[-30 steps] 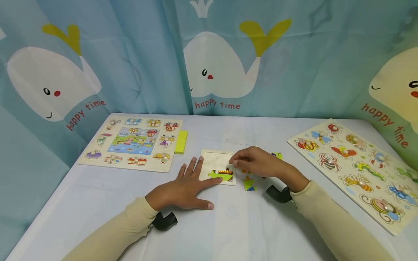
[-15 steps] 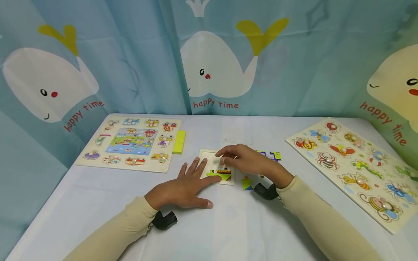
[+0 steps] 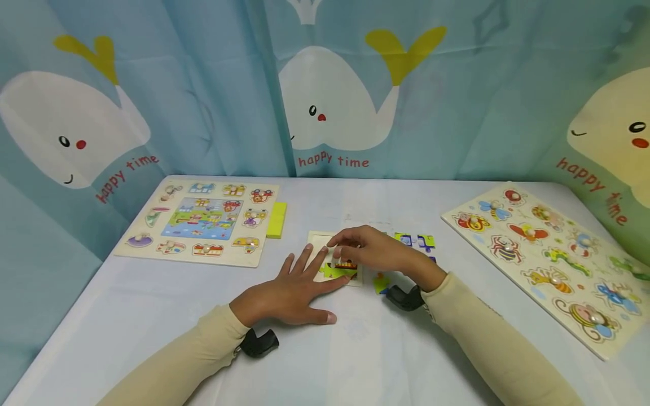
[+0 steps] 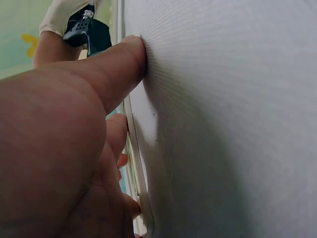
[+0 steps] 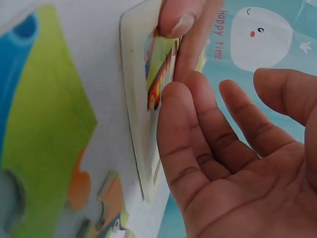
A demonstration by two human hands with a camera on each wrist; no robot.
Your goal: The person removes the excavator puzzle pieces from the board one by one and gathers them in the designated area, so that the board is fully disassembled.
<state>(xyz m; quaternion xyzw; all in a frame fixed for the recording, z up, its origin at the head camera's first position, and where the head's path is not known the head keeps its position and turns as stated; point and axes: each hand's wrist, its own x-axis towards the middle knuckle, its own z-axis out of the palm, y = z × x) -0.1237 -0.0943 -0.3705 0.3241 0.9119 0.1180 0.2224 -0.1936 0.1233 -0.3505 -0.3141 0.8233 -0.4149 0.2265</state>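
A small wooden puzzle tray (image 3: 359, 277) lies mid-table, with green joined puzzle pieces (image 3: 331, 271) along its near side. Fingers spread, my left hand (image 3: 291, 293) rests flat, its fingertips over the tray's left edge and near side. Above the tray is my right hand (image 3: 373, 248), palm down with loosely bent fingers. The right wrist view shows those fingers (image 5: 173, 144) close beside the tray (image 5: 131, 89) with nothing gripped between them. In the left wrist view the left thumb (image 4: 126, 62) touches the cloth.
Loose puzzle pieces (image 3: 381, 282) lie right of the tray, with more pieces (image 3: 404, 239) behind the right hand. A vehicle knob puzzle board (image 3: 254, 248) stands left, over a yellow block (image 3: 276, 220). A bug knob puzzle board (image 3: 513, 237) lies right. A whale-print curtain (image 3: 228, 113) closes the back.
My right hand has moved left from the loose pieces to over the tray, its fingers loosening. The left hand stays in place. More loose pieces show behind the right hand.
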